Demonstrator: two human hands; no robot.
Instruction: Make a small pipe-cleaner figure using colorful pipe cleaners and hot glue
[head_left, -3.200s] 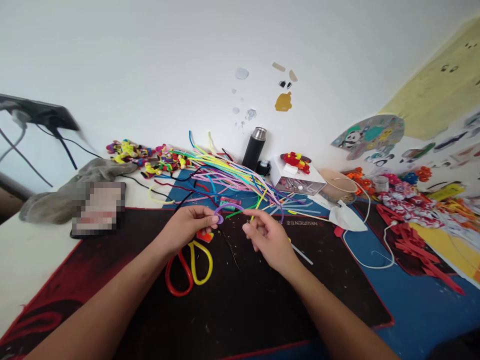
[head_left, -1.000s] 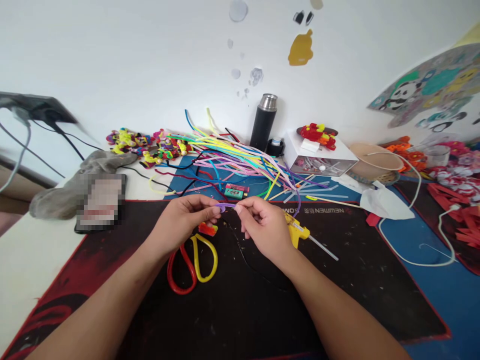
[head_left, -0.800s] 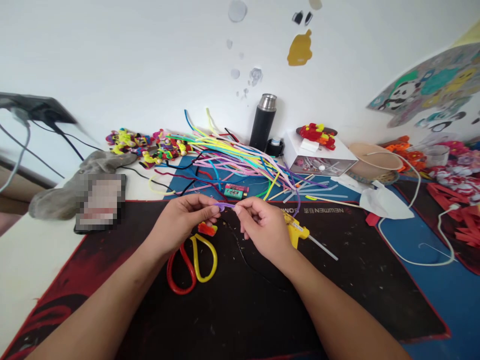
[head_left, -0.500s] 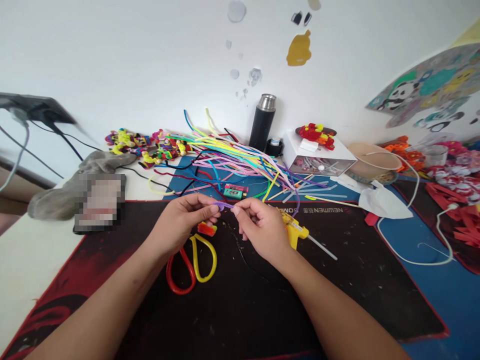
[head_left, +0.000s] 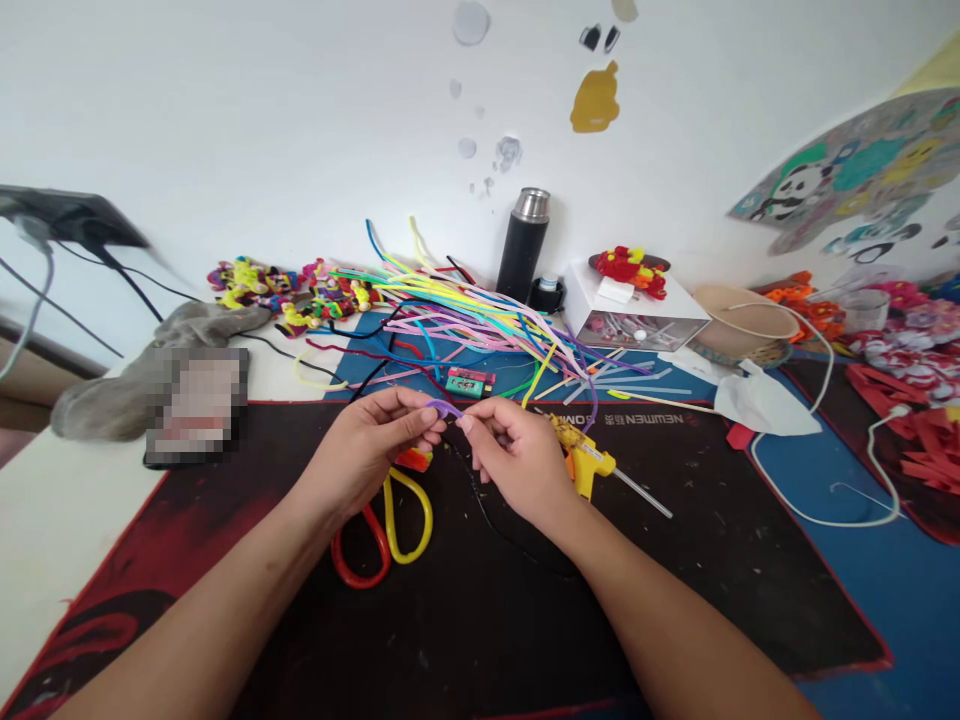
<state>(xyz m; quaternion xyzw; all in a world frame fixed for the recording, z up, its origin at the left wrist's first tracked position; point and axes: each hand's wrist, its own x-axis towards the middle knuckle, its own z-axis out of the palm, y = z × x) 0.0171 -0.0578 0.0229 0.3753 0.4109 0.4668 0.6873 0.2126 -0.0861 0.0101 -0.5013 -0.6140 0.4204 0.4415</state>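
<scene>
A purple pipe cleaner [head_left: 445,408] runs between my two hands above the dark desk mat [head_left: 465,620]. My left hand [head_left: 379,440] pinches one part of it between thumb and fingers. My right hand [head_left: 521,455] pinches it just to the right, its fingertips close to the left ones. Below my left hand lie scissors with one red and one yellow handle loop [head_left: 409,518]; their blades are hidden. A small orange and red piece [head_left: 415,459] shows under the left fingers. Beside my right hand rests a yellow glue gun [head_left: 589,462] with a clear glue stick in its back.
A heap of colourful pipe cleaners [head_left: 480,320] spreads behind my hands, with a black thermos [head_left: 523,245] and a white drawer box [head_left: 637,308] beyond. Finished fuzzy figures [head_left: 300,290] lie at back left. A phone [head_left: 199,405] rests at left; a white cable [head_left: 832,520] curls at right.
The purple pipe cleaner between my fingertips now arches slightly more. Both hands keep nearly the same place and grip, and the view has shifted a little.
</scene>
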